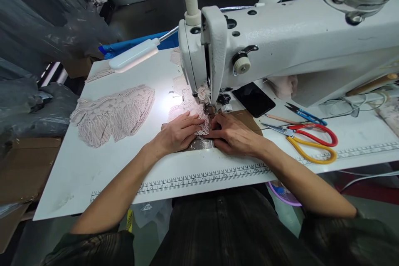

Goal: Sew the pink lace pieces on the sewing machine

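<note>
A piece of pale pink lace fabric [187,109] lies on the machine bed, its right edge at the presser foot of the white sewing machine [264,37]. My left hand [181,130] rests on the lace with its fingers stretched out and pressed flat. On the other side of the needle, my right hand [232,133] is closed, with thumb and forefinger pinching the lace edge; the fingertips are partly hidden. Beneath both hands shows the metal bed plate [202,144]. A bunched scrap of pale thread or lace [203,93] hangs by the needle bar.
Another lace piece [114,114] is spread out on the left of the table. Scissors [307,137] with red and yellow handles, blue thread snips [307,114] and a black phone [254,99] lie at right. A lit lamp [134,55] reaches over the table. A ruler strip [202,178] runs along the front.
</note>
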`<state>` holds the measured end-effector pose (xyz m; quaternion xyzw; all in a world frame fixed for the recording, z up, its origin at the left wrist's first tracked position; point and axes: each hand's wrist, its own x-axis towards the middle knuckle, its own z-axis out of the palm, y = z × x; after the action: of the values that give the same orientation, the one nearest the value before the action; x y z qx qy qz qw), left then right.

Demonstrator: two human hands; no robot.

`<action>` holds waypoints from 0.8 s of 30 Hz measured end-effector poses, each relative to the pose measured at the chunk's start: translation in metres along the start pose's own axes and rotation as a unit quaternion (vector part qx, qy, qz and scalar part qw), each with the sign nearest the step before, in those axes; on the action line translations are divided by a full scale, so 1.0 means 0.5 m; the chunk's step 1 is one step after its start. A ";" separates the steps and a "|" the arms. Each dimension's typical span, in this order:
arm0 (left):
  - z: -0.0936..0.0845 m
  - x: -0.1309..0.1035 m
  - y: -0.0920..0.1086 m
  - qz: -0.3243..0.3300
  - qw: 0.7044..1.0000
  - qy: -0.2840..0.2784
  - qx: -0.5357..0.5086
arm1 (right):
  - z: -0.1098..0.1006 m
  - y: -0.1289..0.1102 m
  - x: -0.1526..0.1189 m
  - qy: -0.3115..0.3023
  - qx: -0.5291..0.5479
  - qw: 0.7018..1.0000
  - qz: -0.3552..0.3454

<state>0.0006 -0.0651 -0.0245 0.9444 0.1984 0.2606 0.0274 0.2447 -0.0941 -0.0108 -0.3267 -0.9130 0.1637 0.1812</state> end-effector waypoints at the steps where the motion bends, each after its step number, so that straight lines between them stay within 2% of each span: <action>1: -0.001 0.000 0.000 -0.002 1.000 -0.008 -0.001 | -0.001 -0.001 -0.001 -0.003 0.001 1.000 0.000; 6: -0.008 0.005 0.005 -0.010 1.000 -0.011 0.007 | -0.004 -0.004 -0.003 -0.012 -0.003 1.000 -0.001; 14: 0.003 0.015 0.011 0.026 0.998 0.055 0.003 | -0.008 -0.003 -0.002 -0.016 0.014 1.000 0.003; 20: 0.000 0.020 0.013 0.025 0.999 0.018 0.015 | -0.008 -0.007 0.000 -0.020 0.019 1.000 0.012; 24: -0.009 0.024 0.014 0.060 0.997 -0.007 0.050 | -0.021 0.006 -0.005 -0.029 0.060 0.998 0.003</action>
<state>0.0102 -0.0670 -0.0139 0.9566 0.1539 0.2451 -0.0340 0.2528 -0.0918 -0.0032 -0.3126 -0.9056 0.2285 0.1731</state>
